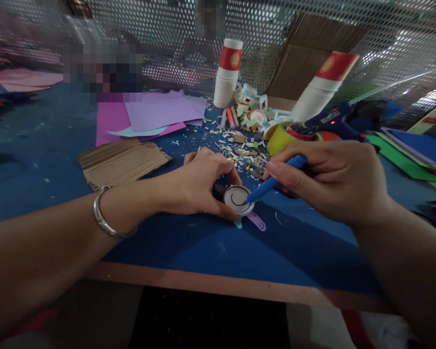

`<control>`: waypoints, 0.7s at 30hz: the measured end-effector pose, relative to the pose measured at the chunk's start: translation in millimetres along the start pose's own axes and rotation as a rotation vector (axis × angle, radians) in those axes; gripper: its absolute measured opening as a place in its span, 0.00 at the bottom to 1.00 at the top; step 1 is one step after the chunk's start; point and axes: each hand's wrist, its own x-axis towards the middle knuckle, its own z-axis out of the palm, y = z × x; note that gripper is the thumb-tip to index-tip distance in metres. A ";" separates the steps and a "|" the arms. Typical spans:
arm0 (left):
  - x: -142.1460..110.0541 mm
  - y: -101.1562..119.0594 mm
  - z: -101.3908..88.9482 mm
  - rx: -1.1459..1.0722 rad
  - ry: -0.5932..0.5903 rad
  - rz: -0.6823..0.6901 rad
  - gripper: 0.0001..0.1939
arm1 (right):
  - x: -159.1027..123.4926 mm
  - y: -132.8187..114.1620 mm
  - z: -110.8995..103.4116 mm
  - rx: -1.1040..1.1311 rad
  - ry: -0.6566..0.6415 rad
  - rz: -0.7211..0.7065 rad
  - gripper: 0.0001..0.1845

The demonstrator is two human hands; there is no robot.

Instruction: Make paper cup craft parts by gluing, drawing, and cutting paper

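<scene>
Pinching the small white disc [241,196] at the centre of the frame by its rim with the left hand [199,182], and gripping the blue marker [267,186] in the right hand [327,184], tip at the right of the marked face. Perhaps an upturned cup base, though too small to tell for sure. Best to brace the rim firmly above the blue table [189,247], draw slowly with light pressure, turn the disc rather than the wrist, and avoid touching fresh ink.
</scene>
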 end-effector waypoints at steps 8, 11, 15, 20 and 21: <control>0.1 -0.3 1.5 0.002 -0.009 0.009 0.30 | -0.7 3.3 1.4 0.001 0.015 0.000 0.11; 0.4 -0.9 1.0 0.005 -0.013 0.007 0.30 | 0.5 2.6 0.6 0.011 0.025 -0.024 0.11; 0.6 -2.3 0.9 0.015 -0.005 0.022 0.30 | 1.3 2.1 0.1 -0.017 0.035 -0.048 0.12; 1.1 -1.8 1.6 0.005 -0.011 0.022 0.30 | -0.5 4.1 2.7 -0.023 0.063 -0.053 0.12; 1.3 -1.4 1.7 0.001 -0.012 0.020 0.30 | -0.9 4.6 3.4 -0.014 0.070 -0.051 0.12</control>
